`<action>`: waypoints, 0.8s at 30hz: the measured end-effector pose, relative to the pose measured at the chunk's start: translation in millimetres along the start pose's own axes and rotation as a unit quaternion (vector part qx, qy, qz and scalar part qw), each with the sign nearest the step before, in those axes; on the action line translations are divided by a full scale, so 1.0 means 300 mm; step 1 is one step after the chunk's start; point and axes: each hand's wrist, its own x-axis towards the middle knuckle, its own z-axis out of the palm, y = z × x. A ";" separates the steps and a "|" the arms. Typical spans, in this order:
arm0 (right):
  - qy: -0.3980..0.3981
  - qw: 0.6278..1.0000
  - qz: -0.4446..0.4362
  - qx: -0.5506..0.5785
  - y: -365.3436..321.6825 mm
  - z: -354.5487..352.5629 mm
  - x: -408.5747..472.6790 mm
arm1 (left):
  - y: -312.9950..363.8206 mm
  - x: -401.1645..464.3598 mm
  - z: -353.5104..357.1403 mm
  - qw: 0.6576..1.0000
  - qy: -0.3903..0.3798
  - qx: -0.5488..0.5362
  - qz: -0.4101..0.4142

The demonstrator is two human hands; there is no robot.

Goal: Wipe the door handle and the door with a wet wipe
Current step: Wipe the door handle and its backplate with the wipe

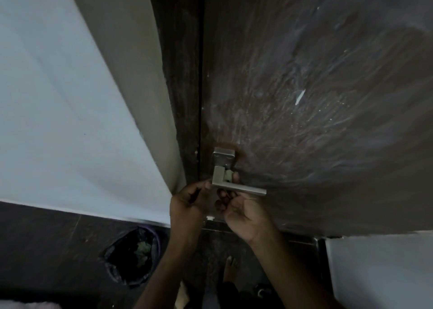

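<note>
A dark brown wooden door (pixel 316 97), streaked with whitish smears, fills the upper right. Its square metal lever handle (pixel 243 189) sticks out near the door's left edge, under a square plate (pixel 223 156). My right hand (pixel 243 212) reaches up from below the lever and pinches a small crumpled wet wipe (pixel 228 175) against the handle's neck. My left hand (pixel 189 200) is curled beside the lever's left end, fingertips touching it; I cannot see anything held in it.
A dark door frame (pixel 180 86) and a pale wall (pixel 58 109) stand to the left. On the dark floor below sits a bin lined with a black bag (pixel 133 254) holding crumpled waste. My bare foot (pixel 230 267) shows beneath my arms. A white surface (pixel 379 273) is at lower right.
</note>
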 end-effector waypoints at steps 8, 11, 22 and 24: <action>-0.058 0.990 0.062 -0.111 -0.201 -0.006 -0.069 | 0.021 -0.036 -0.011 0.991 0.079 0.084 0.066; -0.002 0.959 0.059 -0.277 -0.269 0.048 -0.116 | 0.053 -0.042 0.012 0.987 0.091 0.100 0.091; 0.196 0.842 -0.172 -0.473 -0.154 0.207 -0.142 | 0.100 -0.058 0.023 0.963 0.081 0.183 0.179; 0.197 0.824 -0.227 -0.481 -0.147 0.227 -0.147 | 0.102 -0.056 0.020 0.960 0.079 0.192 0.188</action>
